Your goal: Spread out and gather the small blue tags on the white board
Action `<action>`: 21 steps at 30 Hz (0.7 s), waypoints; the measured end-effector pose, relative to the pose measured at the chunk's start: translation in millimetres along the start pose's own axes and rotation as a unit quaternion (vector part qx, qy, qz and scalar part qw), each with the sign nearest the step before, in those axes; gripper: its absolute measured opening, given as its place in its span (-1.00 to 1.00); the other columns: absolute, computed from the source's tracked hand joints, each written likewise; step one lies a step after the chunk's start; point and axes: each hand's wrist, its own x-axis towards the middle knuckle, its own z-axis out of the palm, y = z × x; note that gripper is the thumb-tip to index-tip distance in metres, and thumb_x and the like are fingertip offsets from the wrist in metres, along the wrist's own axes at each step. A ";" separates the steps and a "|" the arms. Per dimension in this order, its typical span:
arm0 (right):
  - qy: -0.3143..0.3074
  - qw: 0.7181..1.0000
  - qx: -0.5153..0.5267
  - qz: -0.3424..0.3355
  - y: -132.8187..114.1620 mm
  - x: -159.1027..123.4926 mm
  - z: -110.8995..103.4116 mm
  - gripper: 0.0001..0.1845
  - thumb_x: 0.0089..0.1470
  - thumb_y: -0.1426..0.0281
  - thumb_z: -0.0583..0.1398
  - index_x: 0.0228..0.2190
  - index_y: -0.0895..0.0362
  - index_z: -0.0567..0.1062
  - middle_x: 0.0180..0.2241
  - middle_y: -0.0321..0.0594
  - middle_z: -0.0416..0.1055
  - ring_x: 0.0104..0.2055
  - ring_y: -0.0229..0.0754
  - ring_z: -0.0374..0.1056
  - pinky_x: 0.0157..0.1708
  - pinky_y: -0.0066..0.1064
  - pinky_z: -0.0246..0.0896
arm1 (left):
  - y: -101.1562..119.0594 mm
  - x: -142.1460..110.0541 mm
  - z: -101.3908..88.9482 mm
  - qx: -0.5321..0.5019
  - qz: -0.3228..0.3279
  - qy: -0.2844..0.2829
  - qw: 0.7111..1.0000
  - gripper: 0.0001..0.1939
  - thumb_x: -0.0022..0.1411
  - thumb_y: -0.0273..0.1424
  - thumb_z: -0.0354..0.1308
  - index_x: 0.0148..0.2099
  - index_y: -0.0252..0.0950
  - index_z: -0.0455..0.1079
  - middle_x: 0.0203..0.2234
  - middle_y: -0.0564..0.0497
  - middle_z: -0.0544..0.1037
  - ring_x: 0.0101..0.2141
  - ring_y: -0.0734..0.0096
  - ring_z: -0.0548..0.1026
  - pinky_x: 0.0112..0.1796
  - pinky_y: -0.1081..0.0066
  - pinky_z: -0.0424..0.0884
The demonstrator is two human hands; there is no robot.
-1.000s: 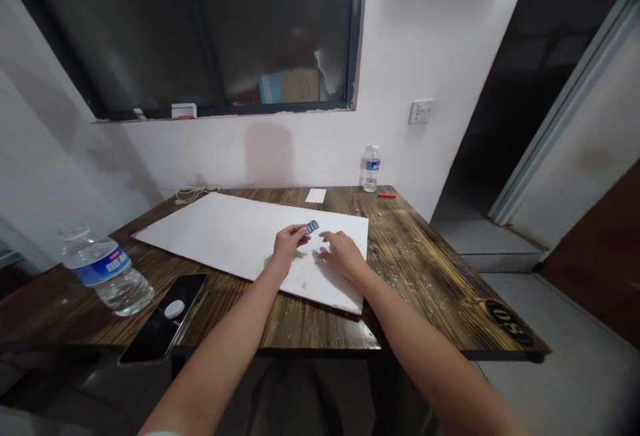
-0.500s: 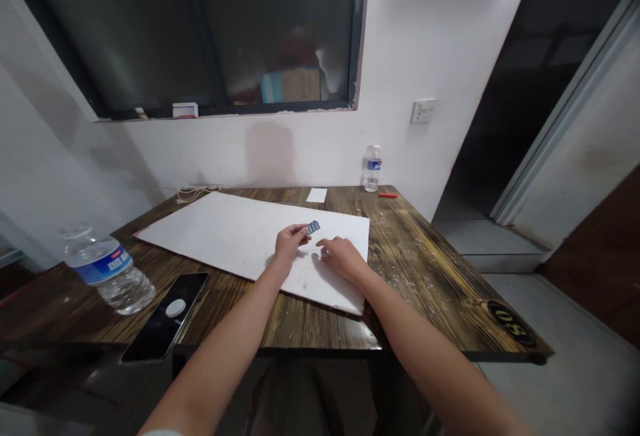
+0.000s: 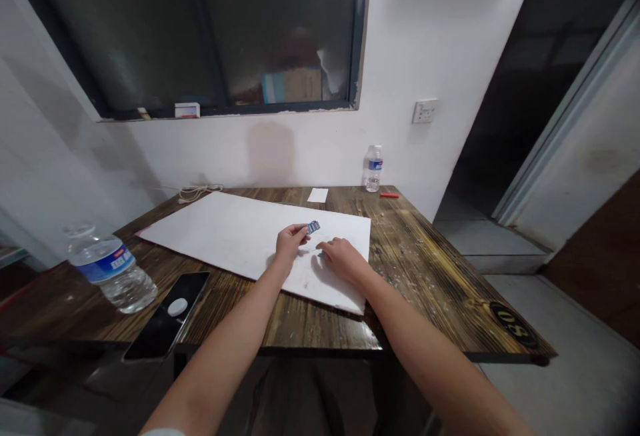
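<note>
My left hand (image 3: 290, 246) pinches a small flat blue piece (image 3: 313, 227) with pale markings between thumb and fingers, holding it above the white board (image 3: 240, 223). Its exact kind is too small to make out. To the right, my right hand (image 3: 343, 256) hovers low over the same board, fingers curled and the index fingertip close to the thumb. Whether something tiny sits between those fingertips I cannot make out. The two hands are a short gap apart. The board lies flat and slanted on the dark wooden table (image 3: 425, 276).
A large water bottle (image 3: 113, 269) stands at the left, beside a black phone (image 3: 155, 329) with a white cap (image 3: 177, 307) on it. Along the back are a cable (image 3: 197, 192), a white paper (image 3: 317, 195), a small bottle (image 3: 374, 169) and a red pen (image 3: 389, 195).
The view has shifted very slightly. My right thumb and index finger look a little closer together; my left hand keeps the blue piece in nearly the same place.
</note>
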 end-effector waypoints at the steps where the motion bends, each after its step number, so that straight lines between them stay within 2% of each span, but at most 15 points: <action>1: 0.005 1.000 0.005 0.009 0.2 0.2 0.4 -0.57 0.12 0.58 0.08 0.01 0.13 0.47 -0.17 -0.08 0.55 -0.12 -0.07 0.41 -0.12 -0.35 0.16 | -0.1 0.2 -0.1 0.001 0.000 0.000 1.000 -0.53 -0.22 -0.16 0.43 -0.27 -0.35 0.55 -0.54 0.01 0.57 -0.51 0.48 0.49 -0.40 0.45 0.41; 5: 0.013 0.999 0.019 0.042 2.0 1.3 1.3 -0.56 0.12 0.59 0.07 0.01 0.11 0.47 -0.11 -0.05 0.52 -0.10 -0.08 0.42 -0.10 -0.34 0.18 | -1.1 1.2 -0.3 0.015 0.007 -0.003 1.000 -0.52 -0.22 -0.14 0.43 -0.27 -0.35 0.56 -0.58 0.00 0.55 -0.51 0.45 0.49 -0.44 0.45 0.40; 10: 0.039 0.998 0.024 0.053 4.9 0.6 3.4 -0.57 0.11 0.59 0.07 0.00 0.10 0.46 -0.10 -0.06 0.50 -0.08 -0.06 0.39 -0.10 -0.32 0.19 | 0.3 -0.1 0.3 0.031 0.017 -0.016 0.999 -0.54 -0.19 -0.14 0.42 -0.28 -0.34 0.55 -0.57 0.00 0.55 -0.51 0.45 0.48 -0.46 0.45 0.38; 16: 0.141 0.977 0.141 0.074 8.8 3.9 8.7 -0.49 0.00 0.67 0.02 -0.04 0.12 0.43 -0.16 -0.13 0.42 -0.18 -0.17 0.34 -0.17 -0.39 0.21 | 1.0 -1.0 1.5 0.041 0.024 -0.019 0.999 -0.57 -0.19 -0.16 0.41 -0.29 -0.35 0.54 -0.55 -0.01 0.56 -0.53 0.45 0.47 -0.46 0.44 0.37; 21: 0.205 0.954 0.210 0.058 12.0 8.1 11.1 -0.57 -0.02 0.65 0.07 -0.11 0.15 0.46 -0.24 -0.16 0.40 -0.29 -0.20 0.31 -0.22 -0.42 0.21 | 1.5 -3.2 3.3 0.076 0.041 -0.049 0.995 -0.63 -0.17 -0.19 0.40 -0.33 -0.34 0.54 -0.56 -0.02 0.56 -0.54 0.44 0.46 -0.47 0.42 0.37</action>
